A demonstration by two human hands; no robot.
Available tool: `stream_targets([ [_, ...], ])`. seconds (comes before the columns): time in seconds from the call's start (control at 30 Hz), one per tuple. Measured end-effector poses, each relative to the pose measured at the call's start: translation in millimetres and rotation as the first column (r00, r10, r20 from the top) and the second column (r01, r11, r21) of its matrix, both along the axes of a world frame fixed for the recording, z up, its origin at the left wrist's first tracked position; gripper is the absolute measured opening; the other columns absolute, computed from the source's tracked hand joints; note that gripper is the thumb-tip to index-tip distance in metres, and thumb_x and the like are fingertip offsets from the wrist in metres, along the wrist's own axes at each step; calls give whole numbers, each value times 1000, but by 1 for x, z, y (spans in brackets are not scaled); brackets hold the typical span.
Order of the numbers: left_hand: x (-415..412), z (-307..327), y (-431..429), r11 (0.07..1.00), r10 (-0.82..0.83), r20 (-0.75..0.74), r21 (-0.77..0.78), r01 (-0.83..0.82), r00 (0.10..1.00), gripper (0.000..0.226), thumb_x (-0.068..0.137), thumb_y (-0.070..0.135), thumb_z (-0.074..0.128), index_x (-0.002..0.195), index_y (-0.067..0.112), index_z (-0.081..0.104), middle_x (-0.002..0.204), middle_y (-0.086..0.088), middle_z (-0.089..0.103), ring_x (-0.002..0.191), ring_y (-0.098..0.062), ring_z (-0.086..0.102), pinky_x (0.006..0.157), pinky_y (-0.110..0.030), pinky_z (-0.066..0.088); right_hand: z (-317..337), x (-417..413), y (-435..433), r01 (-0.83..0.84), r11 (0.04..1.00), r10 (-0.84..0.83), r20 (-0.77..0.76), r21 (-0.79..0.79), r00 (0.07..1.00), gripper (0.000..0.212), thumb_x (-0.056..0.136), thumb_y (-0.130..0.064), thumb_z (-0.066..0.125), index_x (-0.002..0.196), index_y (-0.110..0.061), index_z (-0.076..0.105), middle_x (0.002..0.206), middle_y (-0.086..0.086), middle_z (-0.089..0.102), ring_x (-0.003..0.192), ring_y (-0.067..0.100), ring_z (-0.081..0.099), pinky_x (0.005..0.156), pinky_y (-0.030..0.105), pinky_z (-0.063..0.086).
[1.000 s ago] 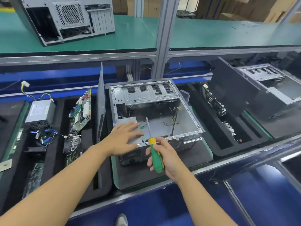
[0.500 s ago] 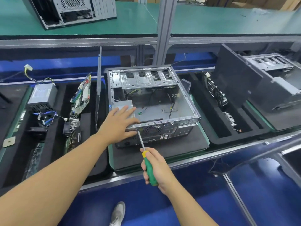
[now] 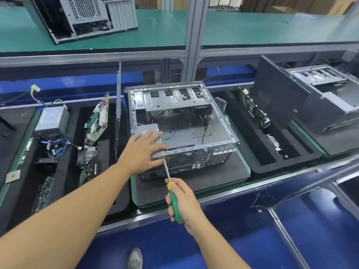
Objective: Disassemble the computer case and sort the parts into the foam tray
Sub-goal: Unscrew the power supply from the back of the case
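Observation:
An open grey computer case (image 3: pixel 194 131) lies on its side on a black foam tray (image 3: pixel 229 173), rear panel facing me. My left hand (image 3: pixel 143 150) lies flat with straight fingers on the case's near left corner, over the power supply (image 3: pixel 148 129) inside. My right hand (image 3: pixel 182 200) grips a screwdriver (image 3: pixel 174 199) with a green and yellow handle. Its tip touches the rear panel's top edge just below my left fingers. Loose cables lie inside the case.
The foam tray (image 3: pixel 64 171) to the left holds a removed power supply (image 3: pixel 51 121), a motherboard (image 3: pixel 98 117) on edge, a side panel (image 3: pixel 118 111) and a heatsink. Right trays hold a card (image 3: pixel 256 109) and another case (image 3: pixel 318 98). A third case (image 3: pixel 81 16) stands on the green shelf.
My right hand drew the screwdriver out from over the case and lowered it, setting the tip against the rear panel's top edge. My left hand stayed on the corner. The view shifted.

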State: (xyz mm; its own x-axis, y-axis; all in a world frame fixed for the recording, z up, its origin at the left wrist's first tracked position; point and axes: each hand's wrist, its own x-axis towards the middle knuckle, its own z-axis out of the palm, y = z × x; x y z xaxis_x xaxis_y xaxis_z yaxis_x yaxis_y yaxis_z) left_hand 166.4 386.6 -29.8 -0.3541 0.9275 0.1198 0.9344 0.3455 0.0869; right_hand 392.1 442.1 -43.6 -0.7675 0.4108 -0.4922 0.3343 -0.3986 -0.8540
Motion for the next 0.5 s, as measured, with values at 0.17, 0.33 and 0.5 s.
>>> stream_targets([
  [0.17, 0, 0, 0, 1000, 2, -8, 8, -2, 1000, 42, 86, 68, 48, 125, 53, 54, 163, 11, 26, 152, -17, 20, 121, -46, 16, 4, 1, 0, 37, 987, -36, 7, -154, 999, 23, 103, -35, 44, 113, -29, 65, 74, 4, 57, 48, 17, 45, 44, 25, 39],
  [0.33, -1, 1, 0, 1000, 5, -16, -16, -5, 1000, 48, 86, 70, 46, 131, 54, 50, 163, 11, 23, 152, -17, 18, 121, -46, 15, -1, 2, 0, 97, 828, -146, -45, -552, 988, 30, 101, -34, 54, 115, -9, 62, 73, 5, 54, 45, 14, 39, 38, 23, 33],
  [0.5, 1, 3, 0, 1000, 20, -14, -16, -20, 1000, 64, 86, 68, 52, 145, 46, 42, 163, 12, 23, 152, -16, 17, 122, -45, 13, -3, -1, 1, 34, 646, -182, -110, -763, 977, 28, 94, -30, 58, 102, -4, 66, 69, 3, 48, 40, 11, 35, 32, 22, 29],
])
